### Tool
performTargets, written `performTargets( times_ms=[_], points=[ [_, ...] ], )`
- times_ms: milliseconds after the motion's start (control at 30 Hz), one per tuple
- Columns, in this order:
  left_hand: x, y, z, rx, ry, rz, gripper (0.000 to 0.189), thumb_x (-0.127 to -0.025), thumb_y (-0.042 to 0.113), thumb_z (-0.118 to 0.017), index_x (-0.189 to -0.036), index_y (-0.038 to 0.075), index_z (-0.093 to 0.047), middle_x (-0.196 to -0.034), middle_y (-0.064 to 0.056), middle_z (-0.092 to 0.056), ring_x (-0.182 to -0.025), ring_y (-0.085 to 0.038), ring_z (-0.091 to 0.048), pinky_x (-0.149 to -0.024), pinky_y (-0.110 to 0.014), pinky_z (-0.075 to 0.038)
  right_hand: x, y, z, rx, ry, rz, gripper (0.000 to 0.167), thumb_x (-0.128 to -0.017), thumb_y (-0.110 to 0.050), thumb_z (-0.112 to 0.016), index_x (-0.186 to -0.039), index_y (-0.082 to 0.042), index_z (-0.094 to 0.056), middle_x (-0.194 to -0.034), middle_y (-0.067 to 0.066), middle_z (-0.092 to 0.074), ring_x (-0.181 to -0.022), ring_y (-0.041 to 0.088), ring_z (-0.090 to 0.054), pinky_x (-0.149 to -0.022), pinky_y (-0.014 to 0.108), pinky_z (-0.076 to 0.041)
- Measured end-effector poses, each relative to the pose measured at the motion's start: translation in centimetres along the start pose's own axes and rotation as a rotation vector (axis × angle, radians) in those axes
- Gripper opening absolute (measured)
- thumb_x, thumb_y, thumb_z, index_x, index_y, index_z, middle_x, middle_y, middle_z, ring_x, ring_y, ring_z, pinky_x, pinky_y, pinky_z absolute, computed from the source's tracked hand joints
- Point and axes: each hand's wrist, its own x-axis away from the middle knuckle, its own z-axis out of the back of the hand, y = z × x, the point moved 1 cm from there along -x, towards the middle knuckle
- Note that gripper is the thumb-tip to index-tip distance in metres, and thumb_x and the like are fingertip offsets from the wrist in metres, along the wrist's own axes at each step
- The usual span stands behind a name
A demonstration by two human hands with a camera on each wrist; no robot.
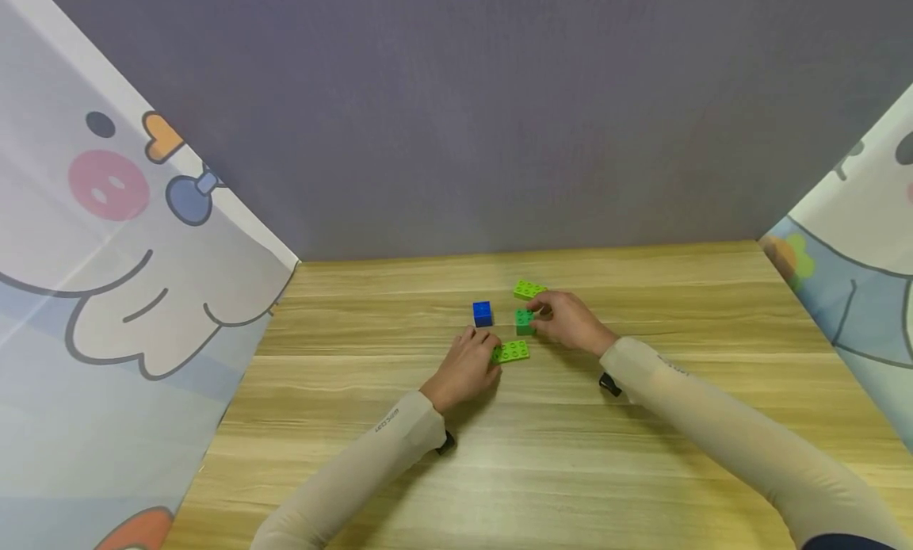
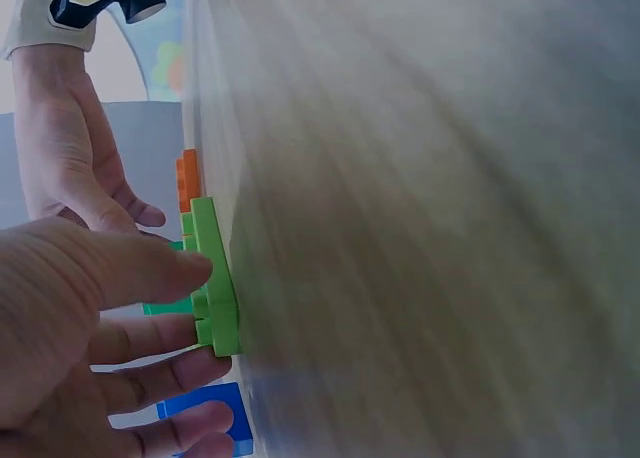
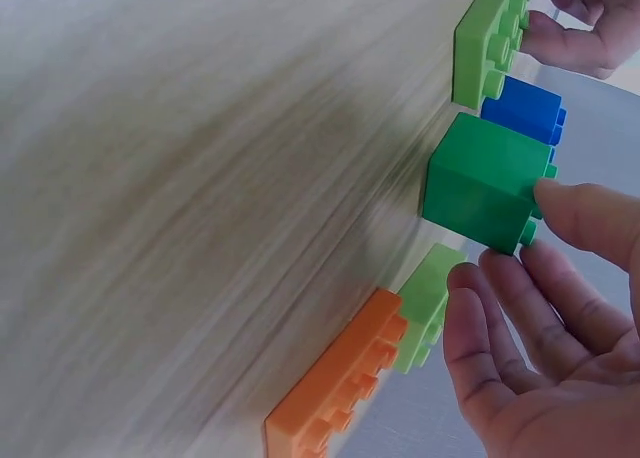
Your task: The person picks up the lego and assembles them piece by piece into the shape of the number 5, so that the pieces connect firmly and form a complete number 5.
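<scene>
My left hand (image 1: 465, 369) pinches the left end of a flat lime green toy brick (image 1: 513, 351) lying on the table; in the left wrist view, the thumb (image 2: 165, 270) overlaps its studs. My right hand (image 1: 568, 322) holds a taller dark green brick (image 3: 485, 183) at its studded edge, with thumb and fingers at its right side. A blue brick (image 1: 482, 314) sits just beyond my left fingertips. Behind the dark green brick lies another lime green brick (image 1: 529, 289), partly covered by the right hand. An orange brick (image 3: 335, 378) shows in the right wrist view; the right hand hides it from the head view.
The wood-grain table (image 1: 371, 320) meets a grey panel (image 1: 499, 138) along its back edge. Cartoon-printed sheets (image 1: 143, 296) flank the left and right sides. The bricks stand close together between both hands.
</scene>
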Motion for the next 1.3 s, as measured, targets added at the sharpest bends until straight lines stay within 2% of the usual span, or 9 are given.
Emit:
performTargets(
  times_ms=[233, 500, 733, 867, 967, 1133, 1200, 1300],
  points=[
    [-0.3, 0.0, -0.1, -0.011, 0.030, -0.036, 0.026, -0.089, 0.015, -0.065, -0.114, 0.008, -0.062, -0.115, -0.002, -0.058, -0.093, -0.018, -0.043, -0.081, -0.035, -0.041, 0.0, 0.1, 0.1, -0.009, -0.014, -0.004, 0.027, -0.088, -0.011, -0.068, -0.113, -0.001, -0.063, -0.108, 0.011, -0.063, -0.095, 0.026, -0.061, -0.079, 0.038, -0.051],
    [-0.6, 0.0, -0.2, -0.025, 0.054, -0.065, 0.026, -0.088, 0.013, -0.067, -0.113, 0.010, -0.063, -0.115, -0.002, -0.059, -0.093, -0.018, -0.045, -0.086, -0.036, -0.042, 0.0, 0.4, 0.3, -0.012, 0.016, -0.013, 0.027, -0.086, -0.012, -0.069, -0.109, 0.000, -0.064, -0.102, 0.010, -0.065, -0.091, 0.023, -0.062, -0.078, 0.037, -0.051],
    [-0.9, -0.2, 0.0, 0.011, 0.033, -0.052, 0.028, -0.087, 0.015, -0.067, -0.114, 0.011, -0.062, -0.114, -0.001, -0.059, -0.096, -0.018, -0.046, -0.087, -0.036, -0.042, 0.6, 0.1, 0.9, -0.021, 0.034, -0.008, 0.024, -0.085, -0.012, -0.070, -0.106, -0.002, -0.065, -0.099, 0.008, -0.066, -0.088, 0.022, -0.062, -0.077, 0.038, -0.051],
    [-0.9, -0.3, 0.6, 0.075, 0.035, -0.023, 0.033, -0.087, 0.021, -0.068, -0.117, 0.010, -0.060, -0.110, -0.001, -0.057, -0.096, -0.016, -0.048, -0.086, -0.033, -0.043, 1.0, -0.4, 1.3, -0.023, 0.032, 0.009, 0.023, -0.085, -0.014, -0.071, -0.106, -0.004, -0.066, -0.101, 0.008, -0.065, -0.089, 0.022, -0.062, -0.077, 0.038, -0.051],
    [-0.9, -0.5, 1.5, 0.146, 0.084, -0.027, 0.033, -0.089, 0.021, -0.066, -0.118, 0.008, -0.058, -0.109, -0.001, -0.056, -0.098, -0.016, -0.052, -0.084, -0.030, -0.046, 1.2, -0.7, 1.4, -0.022, 0.035, 0.024, 0.023, -0.085, -0.014, -0.072, -0.105, -0.005, -0.066, -0.101, 0.007, -0.066, -0.090, 0.024, -0.062, -0.078, 0.039, -0.051],
    [-1.1, -0.8, 2.9, 0.225, 0.223, -0.083, 0.034, -0.089, 0.022, -0.068, -0.117, 0.005, -0.057, -0.108, -0.007, -0.058, -0.096, -0.020, -0.057, -0.078, -0.030, -0.049, 1.4, -1.2, 1.4, -0.023, 0.034, 0.065, 0.023, -0.083, -0.013, -0.073, -0.104, -0.005, -0.067, -0.100, 0.006, -0.066, -0.089, 0.024, -0.063, -0.078, 0.038, -0.052],
    [-1.2, -0.9, 3.4, 0.251, 0.248, -0.100, 0.036, -0.089, 0.024, -0.068, -0.118, 0.005, -0.057, -0.109, -0.008, -0.058, -0.096, -0.021, -0.057, -0.079, -0.030, -0.048, 1.5, -1.4, 1.4, -0.026, 0.028, 0.083, 0.023, -0.083, -0.012, -0.073, -0.104, -0.004, -0.068, -0.099, 0.006, -0.066, -0.089, 0.024, -0.063, -0.078, 0.038, -0.052],
    [-1.2, -1.1, 3.9, 0.298, 0.234, -0.107, 0.039, -0.090, 0.028, -0.067, -0.122, 0.008, -0.056, -0.113, -0.005, -0.057, -0.098, -0.022, -0.058, -0.081, -0.030, -0.048, 1.6, -1.7, 1.2, -0.028, 0.016, 0.099, 0.023, -0.084, -0.012, -0.073, -0.104, -0.004, -0.068, -0.100, 0.005, -0.065, -0.089, 0.024, -0.063, -0.078, 0.037, -0.052]
  ],
)
